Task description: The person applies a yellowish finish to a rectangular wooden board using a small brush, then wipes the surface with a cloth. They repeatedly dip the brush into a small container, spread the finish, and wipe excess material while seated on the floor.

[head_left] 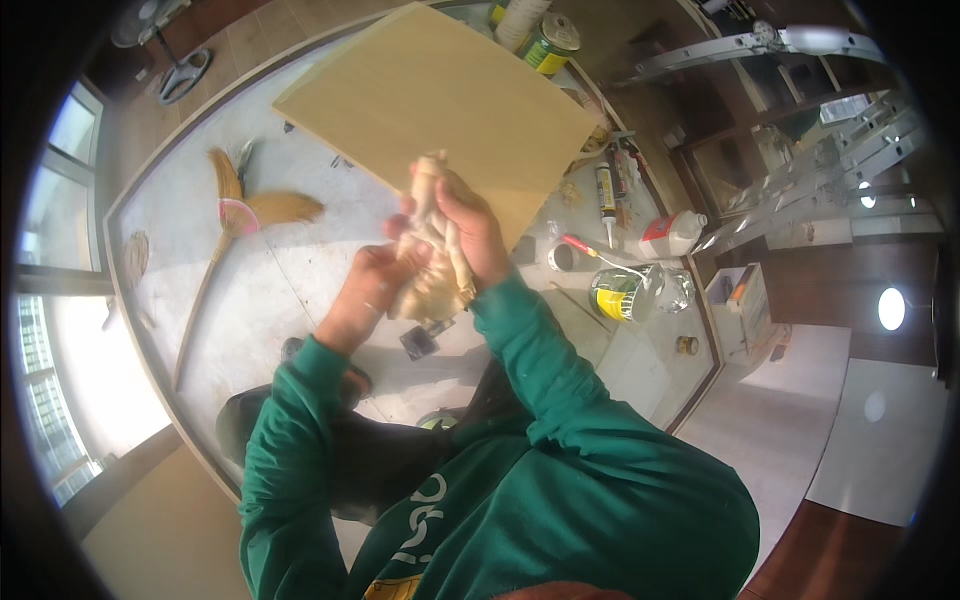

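Observation:
Both my hands are closed on a crumpled cream cloth [428, 298], held up in front of my body. My left hand [368, 283] pinches its lower left part. My right hand [472, 228] is wrapped round the upper right side, with a twisted end of cloth sticking up past the fingers. The cloth and fingers are slightly blurred. Beyond the hands lies a large flat tan board [430, 90], its near corner beside my right hand. Below the cloth a small dark square piece [419, 343] rests on the pale surface [300, 285].
A broom [237, 217] lies at left. To the right are an open can [613, 297], a red-handled tool [600, 252], a sealant cartridge [606, 195] and a white bottle [677, 235]. A green-yellow can [552, 45] stands beyond the board. A metal ladder [815, 175] is at far right.

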`<state>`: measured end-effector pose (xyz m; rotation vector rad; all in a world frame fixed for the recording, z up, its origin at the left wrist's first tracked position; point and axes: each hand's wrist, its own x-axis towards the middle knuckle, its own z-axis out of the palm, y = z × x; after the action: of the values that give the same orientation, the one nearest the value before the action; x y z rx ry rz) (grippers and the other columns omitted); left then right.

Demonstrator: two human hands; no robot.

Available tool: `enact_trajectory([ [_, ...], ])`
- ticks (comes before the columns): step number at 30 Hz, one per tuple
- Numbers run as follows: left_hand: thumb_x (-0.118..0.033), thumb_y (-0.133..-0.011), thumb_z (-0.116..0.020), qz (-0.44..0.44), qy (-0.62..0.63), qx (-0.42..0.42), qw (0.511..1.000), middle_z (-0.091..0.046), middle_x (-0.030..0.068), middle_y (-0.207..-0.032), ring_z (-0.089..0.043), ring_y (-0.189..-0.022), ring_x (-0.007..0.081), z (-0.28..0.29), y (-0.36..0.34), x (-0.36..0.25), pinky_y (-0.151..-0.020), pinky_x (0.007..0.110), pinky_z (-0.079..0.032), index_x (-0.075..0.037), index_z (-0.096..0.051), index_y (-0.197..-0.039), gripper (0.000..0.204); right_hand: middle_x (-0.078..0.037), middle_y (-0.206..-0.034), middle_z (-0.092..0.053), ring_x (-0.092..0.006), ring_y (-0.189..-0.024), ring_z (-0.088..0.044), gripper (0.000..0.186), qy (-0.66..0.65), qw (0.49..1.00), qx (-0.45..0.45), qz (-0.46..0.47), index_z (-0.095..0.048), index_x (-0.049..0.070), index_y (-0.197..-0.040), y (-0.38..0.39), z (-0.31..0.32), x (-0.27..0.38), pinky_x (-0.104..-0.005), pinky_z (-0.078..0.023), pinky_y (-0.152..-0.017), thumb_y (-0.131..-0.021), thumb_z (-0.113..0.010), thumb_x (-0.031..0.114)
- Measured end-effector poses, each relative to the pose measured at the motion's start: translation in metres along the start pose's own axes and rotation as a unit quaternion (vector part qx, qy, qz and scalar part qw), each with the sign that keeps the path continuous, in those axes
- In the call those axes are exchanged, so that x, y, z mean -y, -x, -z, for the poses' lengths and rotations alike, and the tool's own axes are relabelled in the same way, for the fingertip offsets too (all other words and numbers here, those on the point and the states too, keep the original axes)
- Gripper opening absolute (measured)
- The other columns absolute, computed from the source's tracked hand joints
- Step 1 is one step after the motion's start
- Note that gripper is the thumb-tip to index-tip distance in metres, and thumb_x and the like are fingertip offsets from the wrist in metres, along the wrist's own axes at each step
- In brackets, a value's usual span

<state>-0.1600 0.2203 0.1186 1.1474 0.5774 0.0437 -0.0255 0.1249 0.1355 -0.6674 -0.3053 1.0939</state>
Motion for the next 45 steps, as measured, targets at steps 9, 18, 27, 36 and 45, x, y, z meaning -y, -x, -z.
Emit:
enact_trajectory([
  [9,-0.022,-0.088,-0.079,-0.137,-0.434,-0.036,0.89,-0.071,0.0157,-0.078,-0.068,-0.067,0.0212,-0.023,0.004,0.024,-0.065,0.034,-0.054,0.007,-0.07,-0.104,0.034,-0.014,-0.095,-0.07,-0.019,-0.06,-0.06,0.046,0.169,0.928,-0.309,0.124,-0.06,0.005,-0.124,0.044,0.156,0.158,-0.0309,-0.051,-0.053,-0.104,-0.05,0.044],
  [18,-0.023,-0.086,-0.075,-0.16,-0.565,-0.021,0.809,-0.069,0.0188,-0.092,-0.068,-0.08,0.0366,-0.015,-0.014,0.037,-0.073,0.043,-0.055,0.001,-0.067,-0.105,0.032,-0.008,-0.104,-0.072,-0.0151,-0.079,-0.065,0.032,0.57,0.74,-0.326,0.147,-0.069,0.003,-0.119,-0.017,0.273,0.232,-0.0264,-0.054,-0.059,-0.094,-0.069,0.021],
  [27,-0.023,-0.088,-0.072,-0.14,-0.633,-0.02,0.761,-0.065,0.0175,-0.09,-0.067,-0.085,0.0343,-0.012,-0.02,0.038,-0.078,0.044,-0.053,0.002,-0.063,-0.102,0.03,-0.019,-0.108,-0.074,-0.034,-0.098,-0.071,0.042,0.831,0.509,-0.195,0.109,-0.071,0.007,-0.117,-0.069,0.3,0.269,-0.043,-0.054,-0.085,-0.088,-0.073,0.038],
  [36,-0.022,-0.086,-0.073,-0.176,-0.674,-0.007,0.717,-0.064,0.0124,-0.092,-0.066,-0.088,0.0297,-0.013,-0.019,0.04,-0.077,0.042,-0.053,-0.004,-0.071,-0.091,0.019,-0.008,-0.105,-0.074,-0.0366,-0.097,-0.069,0.024,0.908,0.395,-0.127,0.063,-0.074,0.024,-0.111,-0.091,0.284,0.272,-0.046,-0.055,-0.086,-0.088,-0.072,0.033],
  [45,-0.024,-0.085,-0.073,-0.122,-0.667,-0.034,0.734,-0.063,0.0112,-0.091,-0.066,-0.089,0.0284,-0.012,-0.022,0.045,-0.076,0.041,-0.052,-0.005,-0.071,-0.084,0.019,0.001,-0.104,-0.07,-0.0304,-0.088,-0.069,0.019,0.939,0.334,-0.037,0.078,-0.075,0.024,-0.106,-0.097,0.281,0.284,-0.0426,-0.055,-0.08,-0.089,-0.071,0.024],
])
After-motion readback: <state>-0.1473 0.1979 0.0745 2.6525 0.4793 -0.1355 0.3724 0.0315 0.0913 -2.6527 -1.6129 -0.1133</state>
